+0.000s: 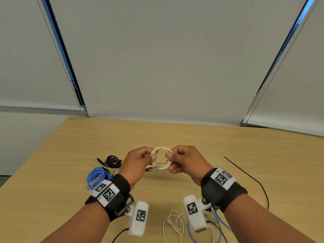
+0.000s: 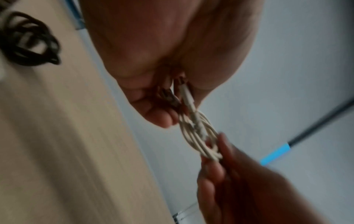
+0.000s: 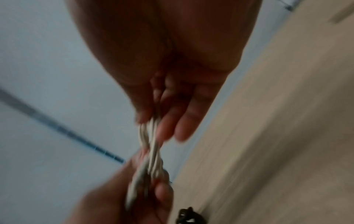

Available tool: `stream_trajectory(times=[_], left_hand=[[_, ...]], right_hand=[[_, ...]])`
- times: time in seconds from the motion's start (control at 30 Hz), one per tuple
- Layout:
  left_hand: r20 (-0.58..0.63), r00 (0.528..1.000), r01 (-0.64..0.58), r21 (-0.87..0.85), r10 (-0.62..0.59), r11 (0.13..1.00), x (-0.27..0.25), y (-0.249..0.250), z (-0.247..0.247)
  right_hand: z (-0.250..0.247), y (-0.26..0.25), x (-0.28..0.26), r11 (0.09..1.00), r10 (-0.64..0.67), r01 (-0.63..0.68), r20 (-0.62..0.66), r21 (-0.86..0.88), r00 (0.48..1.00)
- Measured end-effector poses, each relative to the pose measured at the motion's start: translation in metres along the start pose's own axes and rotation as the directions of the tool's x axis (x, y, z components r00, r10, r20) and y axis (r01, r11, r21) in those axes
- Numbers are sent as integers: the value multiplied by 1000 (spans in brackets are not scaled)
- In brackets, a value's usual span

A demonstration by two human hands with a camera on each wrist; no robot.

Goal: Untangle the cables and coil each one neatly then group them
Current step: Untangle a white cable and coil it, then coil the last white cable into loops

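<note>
At the lower left of the frame my coiled blue cable (image 1: 96, 176) and black cable (image 1: 112, 161) lie side by side on the tabletop (image 1: 192, 137), presumably grouped as finished. At centre my left hand (image 1: 138, 162) pinches the cream cable coil (image 1: 162, 158) on its left side, my right hand (image 1: 184, 160) its right. The coil hangs between both fists above the tabletop, likely so the loops cannot spring apart.

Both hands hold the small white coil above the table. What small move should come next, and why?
Probably tuck the loose plug end through the white coil to lock it. The left hand and right hand pinch opposite sides of the wound coil, while that end still sticks out. Then it can join the blue coil and black coil.
</note>
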State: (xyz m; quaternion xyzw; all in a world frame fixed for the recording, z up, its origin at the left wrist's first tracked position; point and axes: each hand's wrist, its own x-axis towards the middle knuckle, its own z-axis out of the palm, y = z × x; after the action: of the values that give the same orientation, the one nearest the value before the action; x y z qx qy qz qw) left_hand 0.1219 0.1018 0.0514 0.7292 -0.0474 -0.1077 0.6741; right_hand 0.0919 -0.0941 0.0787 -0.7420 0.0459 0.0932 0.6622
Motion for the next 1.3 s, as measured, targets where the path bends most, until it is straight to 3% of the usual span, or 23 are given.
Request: stream_trajectory(times=[0.07,0.13,0.2,0.27,0.33,0.4,0.47,0.53,0.6,0.7,0.77,0.83,0.87,0.93,0.97,1.0,1.07,1.13,1.2,1.3], left_hand=[[-27,999,24,29,-23,999,0,-7,-17],[-144,990,35,187,-8,982,4,-17,-36],[-246,969,61,297,14,953,7,-27,-54],[-359,933,143,357,-5,923,5,-43,-75],[-410,912,181,435,16,882,9,-49,-90],[-428,904,237,536,18,810,10,-58,-101],[-428,904,284,621,13,731,12,-66,-107],[-459,888,349,679,3,646,11,-72,-111],[-472,878,348,739,75,577,8,-71,-109],[-335,887,102,814,319,572,0,-59,-88],[-186,913,-89,780,364,620,-12,-50,-63],[28,982,-148,723,185,675,-25,-48,-33],[157,987,-140,739,33,658,-33,-51,-16],[341,909,-189,848,-238,496,-50,-67,15],[383,870,-245,882,-310,402,-58,-75,27],[405,848,-294,896,-341,334,-63,-82,37],[415,845,-321,898,-336,302,-65,-89,50],[410,859,-313,895,-307,319,-58,-88,52],[380,885,-257,881,-270,398,-49,-84,48],[305,934,-101,723,-185,683,-35,-73,40]], right_hand=[[-3,7,-1,986,81,-100,141,130,987],[-6,18,0,993,116,-119,143,9,983],[-8,29,-3,969,126,-92,139,-230,982],[-2,44,-7,845,201,-31,263,-533,944],[-1,52,-10,640,286,100,357,-762,889],[5,62,-13,451,365,226,410,-863,836],[10,70,-15,387,408,277,433,-879,804],[14,75,-18,391,401,286,442,-874,802],[13,74,-18,426,335,260,418,-867,844],[4,62,-12,604,240,121,325,-787,915],[0,55,-10,585,302,129,363,-801,881],[0,57,-12,508,420,155,401,-847,815],[1,60,-13,481,466,154,400,-863,789],[1,70,-15,452,512,140,384,-881,768],[2,74,-15,450,510,129,373,-884,775],[2,76,-16,462,497,110,359,-880,790],[0,78,-15,509,453,79,345,-857,822],[-5,79,-15,560,409,68,347,-826,844],[-8,80,-14,598,380,59,348,-799,857],[-9,82,-13,653,325,41,328,-756,887]])
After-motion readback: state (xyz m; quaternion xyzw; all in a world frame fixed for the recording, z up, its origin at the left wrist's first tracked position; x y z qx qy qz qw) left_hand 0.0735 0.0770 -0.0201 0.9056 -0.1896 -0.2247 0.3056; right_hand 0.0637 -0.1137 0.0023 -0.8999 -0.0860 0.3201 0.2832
